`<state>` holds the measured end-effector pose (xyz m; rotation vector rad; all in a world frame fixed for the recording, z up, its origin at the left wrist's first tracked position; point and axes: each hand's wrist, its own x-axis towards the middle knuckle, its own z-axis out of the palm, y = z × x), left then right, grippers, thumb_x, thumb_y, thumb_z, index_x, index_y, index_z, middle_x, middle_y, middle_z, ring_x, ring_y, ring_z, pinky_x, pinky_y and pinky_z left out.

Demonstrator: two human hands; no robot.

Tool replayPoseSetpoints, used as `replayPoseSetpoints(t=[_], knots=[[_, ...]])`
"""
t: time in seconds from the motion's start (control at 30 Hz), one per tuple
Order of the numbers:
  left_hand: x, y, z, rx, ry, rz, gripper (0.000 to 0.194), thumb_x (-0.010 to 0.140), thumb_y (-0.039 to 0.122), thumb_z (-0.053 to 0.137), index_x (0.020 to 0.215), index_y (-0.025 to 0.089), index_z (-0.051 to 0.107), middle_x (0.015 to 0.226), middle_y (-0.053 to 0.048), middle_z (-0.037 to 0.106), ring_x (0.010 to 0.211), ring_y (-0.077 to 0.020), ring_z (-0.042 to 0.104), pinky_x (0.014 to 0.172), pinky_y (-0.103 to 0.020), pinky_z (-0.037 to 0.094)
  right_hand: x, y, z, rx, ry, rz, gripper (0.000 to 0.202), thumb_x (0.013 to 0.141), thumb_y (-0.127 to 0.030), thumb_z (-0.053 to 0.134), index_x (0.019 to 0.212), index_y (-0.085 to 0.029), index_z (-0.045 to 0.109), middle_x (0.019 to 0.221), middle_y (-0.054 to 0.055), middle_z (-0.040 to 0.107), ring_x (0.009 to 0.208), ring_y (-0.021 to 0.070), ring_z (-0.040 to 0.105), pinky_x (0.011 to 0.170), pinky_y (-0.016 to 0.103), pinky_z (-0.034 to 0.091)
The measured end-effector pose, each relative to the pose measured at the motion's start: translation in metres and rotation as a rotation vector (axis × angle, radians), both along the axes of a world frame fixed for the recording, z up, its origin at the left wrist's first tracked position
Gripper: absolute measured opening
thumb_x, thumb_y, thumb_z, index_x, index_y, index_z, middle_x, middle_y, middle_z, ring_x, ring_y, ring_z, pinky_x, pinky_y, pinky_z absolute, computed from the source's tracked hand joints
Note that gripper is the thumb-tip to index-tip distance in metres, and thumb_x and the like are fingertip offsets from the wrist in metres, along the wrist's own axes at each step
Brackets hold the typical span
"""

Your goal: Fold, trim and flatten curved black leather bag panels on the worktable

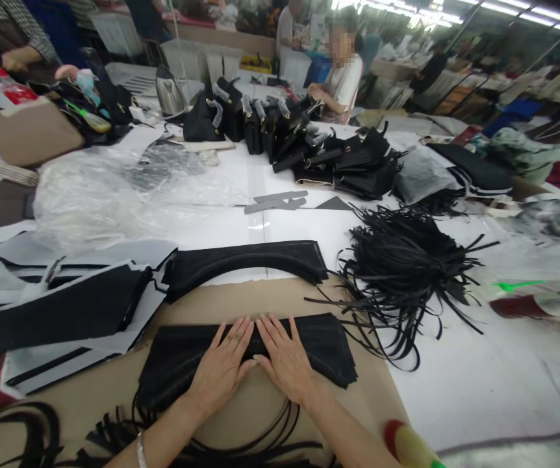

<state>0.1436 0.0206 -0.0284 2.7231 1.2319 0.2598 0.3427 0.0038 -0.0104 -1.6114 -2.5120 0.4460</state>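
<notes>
A stack of curved black pieces [173,351] lies on the tan sheet [377,383] close in front of me. Both of my palms rest flat on its middle, side by side, thumbs nearly touching. My left hand [224,364] has its fingers stretched out and holds nothing. My right hand [282,357] is also spread and presses on the same stack. Beyond it is a second arched black stack [245,257]. Thin black strips [260,448] curve below and between my forearms.
A large bundle of black strips [407,260] lies to the right. Black panels with white sheets [60,312] are at left. Clear plastic [95,188], black bags [206,120] and a kettle [169,94] stand farther back, where a person [345,81] works. A red-capped bottle [409,445] is at bottom right.
</notes>
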Motion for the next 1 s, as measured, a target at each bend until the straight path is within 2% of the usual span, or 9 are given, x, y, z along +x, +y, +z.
replayPoseSetpoints(t=[0.17, 0.23, 0.3, 0.4, 0.57, 0.67, 0.8, 0.9, 1.0], knots=[[-0.026, 0.020, 0.031, -0.157, -0.035, 0.152, 0.047, 0.100, 0.032, 0.030, 0.146, 0.024, 0.032, 0.147, -0.005, 0.045, 0.136, -0.0176, 0.040, 0.114, -0.043, 0.031, 0.042, 0.016, 0.033, -0.047, -0.044, -0.082, 0.053, 0.097, -0.037, 0.035, 0.147, -0.020, 0.032, 0.151, 0.006, 0.037, 0.141, 0.0229, 0.026, 0.117, 0.053, 0.014], [-0.040, 0.027, 0.043, -0.130, 0.015, 0.191, 0.048, 0.098, 0.036, 0.034, 0.144, 0.021, 0.037, 0.145, -0.007, 0.047, 0.135, -0.0213, 0.041, 0.114, -0.045, 0.031, 0.062, 0.023, 0.039, -0.046, -0.088, -0.123, 0.050, 0.099, -0.036, 0.030, 0.146, -0.020, 0.034, 0.150, 0.007, 0.039, 0.140, 0.0226, 0.027, 0.117, 0.054, 0.016], [-0.050, 0.029, 0.049, -0.056, 0.059, 0.156, 0.053, 0.097, 0.039, 0.038, 0.146, 0.019, 0.033, 0.149, -0.009, 0.042, 0.138, -0.0241, 0.037, 0.115, -0.047, 0.028, 0.076, 0.027, 0.038, -0.026, -0.120, -0.117, 0.051, 0.100, -0.038, 0.025, 0.147, -0.020, 0.031, 0.152, 0.007, 0.035, 0.142, 0.0226, 0.024, 0.117, 0.055, 0.014], [-0.056, 0.022, 0.041, 0.011, 0.098, 0.077, 0.058, 0.097, 0.041, 0.037, 0.150, 0.021, 0.024, 0.153, -0.008, 0.034, 0.141, -0.0235, 0.032, 0.116, -0.048, 0.024, 0.081, 0.026, 0.024, -0.005, -0.137, -0.063, 0.055, 0.100, -0.043, 0.022, 0.150, -0.019, 0.023, 0.154, 0.007, 0.028, 0.143, 0.0225, 0.019, 0.117, 0.056, 0.011], [-0.062, 0.013, 0.007, 0.005, 0.145, 0.103, 0.065, 0.095, 0.047, 0.038, 0.151, 0.020, 0.020, 0.153, -0.010, 0.032, 0.141, -0.0247, 0.032, 0.116, -0.048, 0.023, 0.075, 0.015, -0.014, -0.029, -0.125, -0.051, 0.058, 0.100, -0.045, 0.023, 0.151, -0.019, 0.015, 0.156, 0.005, 0.024, 0.144, 0.0236, 0.018, 0.116, 0.058, 0.008], [-0.065, 0.013, -0.001, -0.022, 0.158, 0.107, 0.065, 0.095, 0.047, 0.037, 0.151, 0.019, 0.019, 0.155, -0.008, 0.030, 0.143, -0.0242, 0.028, 0.118, -0.048, 0.020, 0.077, 0.012, -0.028, -0.017, -0.101, -0.058, 0.060, 0.100, -0.044, 0.025, 0.152, -0.022, 0.007, 0.156, 0.004, 0.023, 0.145, 0.0231, 0.014, 0.116, 0.058, 0.004], [-0.064, 0.015, 0.003, -0.073, 0.139, 0.107, 0.062, 0.097, 0.043, 0.037, 0.151, 0.021, 0.018, 0.155, -0.006, 0.030, 0.143, -0.0218, 0.026, 0.118, -0.047, 0.017, 0.081, 0.015, -0.027, -0.075, -0.051, -0.055, 0.058, 0.100, -0.044, 0.025, 0.152, -0.025, 0.008, 0.156, 0.003, 0.024, 0.145, 0.0218, 0.014, 0.116, 0.057, 0.003], [-0.065, 0.021, 0.018, -0.187, 0.089, 0.121, 0.055, 0.098, 0.034, 0.032, 0.150, 0.023, 0.019, 0.153, -0.005, 0.035, 0.141, -0.0187, 0.030, 0.118, -0.046, 0.018, 0.087, 0.023, -0.012, -0.202, 0.006, -0.067, 0.057, 0.100, -0.045, 0.022, 0.152, -0.025, 0.013, 0.154, 0.005, 0.029, 0.144, 0.0207, 0.019, 0.117, 0.056, 0.008], [-0.068, 0.035, 0.038, -0.360, 0.111, 0.231, 0.051, 0.095, 0.021, 0.031, 0.146, 0.021, 0.030, 0.146, -0.007, 0.046, 0.135, -0.0179, 0.040, 0.118, -0.045, 0.020, 0.098, 0.035, 0.008, -0.281, 0.003, -0.089, 0.057, 0.097, -0.044, 0.031, 0.149, -0.024, 0.024, 0.148, 0.009, 0.040, 0.138, 0.0234, 0.032, 0.115, 0.058, 0.011]])
